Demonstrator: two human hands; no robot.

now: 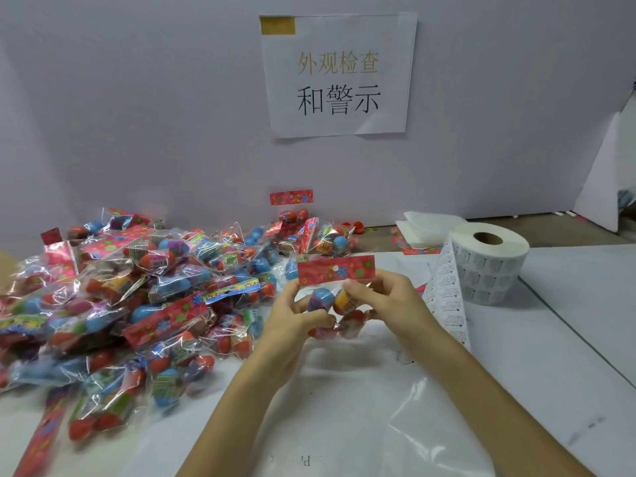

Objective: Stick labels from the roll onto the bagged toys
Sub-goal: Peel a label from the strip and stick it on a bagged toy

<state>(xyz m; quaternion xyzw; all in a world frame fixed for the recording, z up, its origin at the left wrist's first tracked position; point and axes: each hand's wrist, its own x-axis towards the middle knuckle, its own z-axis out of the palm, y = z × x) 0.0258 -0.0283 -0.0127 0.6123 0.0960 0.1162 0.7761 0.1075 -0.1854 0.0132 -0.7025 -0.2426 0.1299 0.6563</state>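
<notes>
Both hands hold one bagged toy (335, 273) upright above the table centre; it has a red flowered header card and coloured balls inside clear plastic. My left hand (292, 318) grips the bag's lower left side. My right hand (382, 297) pinches the bag just under the header card. The label roll (488, 263) lies on its side to the right, and its printed strip (447, 297) trails down behind my right wrist. A large pile of bagged toys (137, 297) covers the left of the table.
A clear plastic sheet (395, 407) lies on the white table under my forearms. Folded white paper (426, 228) sits behind the roll. A white wall with a printed sign (339, 75) stands close behind. Two more bagged toys (320, 235) lean at the back.
</notes>
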